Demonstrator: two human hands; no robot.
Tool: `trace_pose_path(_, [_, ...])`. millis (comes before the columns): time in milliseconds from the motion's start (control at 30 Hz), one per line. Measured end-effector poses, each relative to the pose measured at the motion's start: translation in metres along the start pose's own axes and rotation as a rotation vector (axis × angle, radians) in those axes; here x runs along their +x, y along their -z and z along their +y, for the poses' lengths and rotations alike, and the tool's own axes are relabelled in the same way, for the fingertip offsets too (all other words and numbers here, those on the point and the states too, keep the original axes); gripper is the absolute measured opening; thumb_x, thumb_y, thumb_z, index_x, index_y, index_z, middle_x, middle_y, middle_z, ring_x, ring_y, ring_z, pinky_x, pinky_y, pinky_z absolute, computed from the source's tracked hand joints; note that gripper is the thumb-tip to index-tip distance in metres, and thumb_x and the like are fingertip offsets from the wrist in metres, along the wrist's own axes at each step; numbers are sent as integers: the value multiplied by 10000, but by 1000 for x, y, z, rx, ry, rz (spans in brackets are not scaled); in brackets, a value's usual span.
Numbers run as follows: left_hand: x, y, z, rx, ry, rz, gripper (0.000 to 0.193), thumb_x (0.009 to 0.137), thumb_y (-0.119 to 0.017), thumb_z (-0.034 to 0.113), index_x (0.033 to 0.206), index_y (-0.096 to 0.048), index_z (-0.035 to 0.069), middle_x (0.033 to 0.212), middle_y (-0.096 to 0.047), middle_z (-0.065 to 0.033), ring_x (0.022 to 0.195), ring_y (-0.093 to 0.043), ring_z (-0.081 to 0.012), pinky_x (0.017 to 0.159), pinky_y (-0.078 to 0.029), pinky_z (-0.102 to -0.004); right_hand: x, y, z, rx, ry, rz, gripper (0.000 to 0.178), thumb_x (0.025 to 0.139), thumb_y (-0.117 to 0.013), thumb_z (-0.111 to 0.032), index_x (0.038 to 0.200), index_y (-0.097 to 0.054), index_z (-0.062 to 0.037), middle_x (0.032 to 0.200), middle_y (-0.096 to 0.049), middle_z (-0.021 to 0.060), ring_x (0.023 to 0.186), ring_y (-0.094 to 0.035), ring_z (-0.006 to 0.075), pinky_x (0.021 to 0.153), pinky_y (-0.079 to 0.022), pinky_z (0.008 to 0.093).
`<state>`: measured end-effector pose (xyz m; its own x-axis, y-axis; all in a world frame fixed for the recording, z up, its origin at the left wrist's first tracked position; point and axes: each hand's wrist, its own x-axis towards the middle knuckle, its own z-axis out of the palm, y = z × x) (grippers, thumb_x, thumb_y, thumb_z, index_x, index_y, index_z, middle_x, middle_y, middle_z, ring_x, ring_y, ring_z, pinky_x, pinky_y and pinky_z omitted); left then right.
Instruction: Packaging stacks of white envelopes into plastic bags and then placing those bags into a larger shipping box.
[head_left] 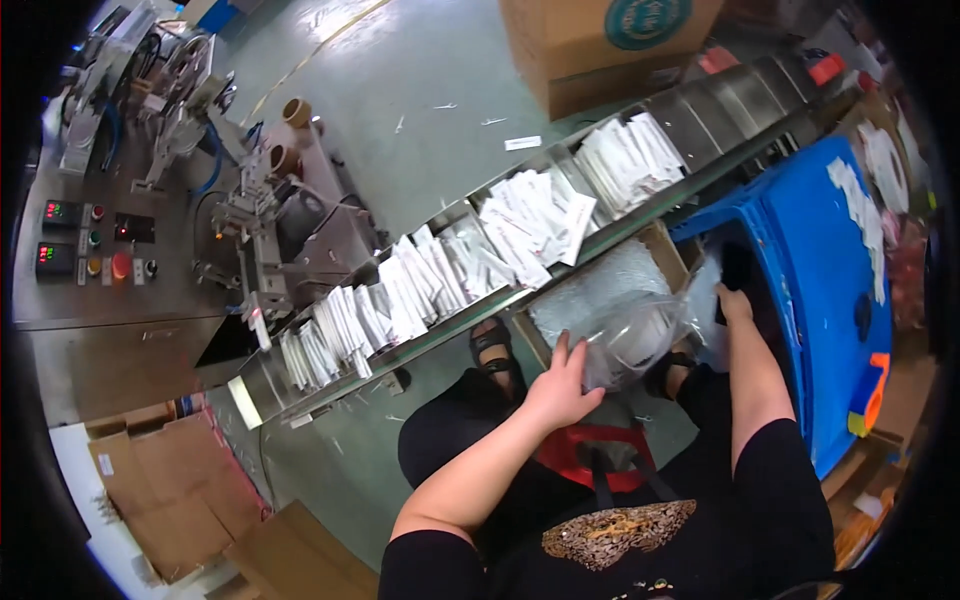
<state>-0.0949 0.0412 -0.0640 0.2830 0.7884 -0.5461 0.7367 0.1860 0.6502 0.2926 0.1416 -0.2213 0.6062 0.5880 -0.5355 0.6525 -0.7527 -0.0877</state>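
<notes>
A clear plastic bag [632, 345] is spread between my hands above an opened carton [666, 247] on the floor. Something white shows through the film, too blurred to name. My left hand [562, 388] is at the bag's left side, fingers stretched and apart. My right hand [735, 303] pinches the gathered right end of the bag, close to the blue bin; its fingertips are partly hidden. Inside the carton lies more crumpled clear film. Just beyond runs a metal trough [715, 118] with compartments, several holding stacks of thin white packets [425, 283].
A blue plastic bin [825, 235] stands close at my right. At the left is a steel machine [130, 270] with buttons and displays. A large carton [565, 60] stands beyond the trough. Flattened cardboard [170, 490] leans at the lower left. Between my legs is a red seat [565, 455].
</notes>
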Motion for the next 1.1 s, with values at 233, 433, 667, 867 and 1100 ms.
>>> trace_pose_path(233, [19,-18,-10,-138,-43,23,657,726,-550,163,1320,-318,4,1317,-351,-227,1036,-525,-349,890,-432,-367,-30,16,-18,142,241,173,533,797,-571,-394,1102,-539,42,1010,-589,276,983,-553,406,862,-426,416])
trace_pose_path(433, [2,-20,-9,-282,-170,19,524,725,-513,60,1239,-430,8,1104,-494,-205,983,-529,-368,857,-441,-380,-152,56,-61,475,1005,212,323,797,-602,-152,1083,-545,-12,1039,-575,158,981,-549,280,842,-432,336])
trace_pose_path(667, [-20,-29,5,-106,-445,42,442,715,-481,-7,1157,-493,-9,983,-494,-211,897,-528,-386,792,-448,-418,-232,58,-86,-485,1663,-296,633,664,-671,-513,1097,-557,-64,1060,-566,122,1032,-510,296,897,-369,416])
trace_pose_path(867, [-31,-18,10,244,-488,18,270,724,-489,64,965,-589,-7,941,-506,-199,815,-537,-362,736,-459,-407,-170,81,-62,-1021,1274,-32,441,613,-705,-363,971,-644,-114,1076,-576,129,1083,-483,342,968,-343,444])
trace_pose_path(1100, [-49,-2,9,266,-544,207,196,741,-538,186,767,-661,35,1237,-448,-136,1104,-419,-379,860,-399,-475,-194,103,-51,-1009,1418,197,157,708,-578,-244,749,-686,-137,1037,-605,50,1020,-524,304,889,-411,415])
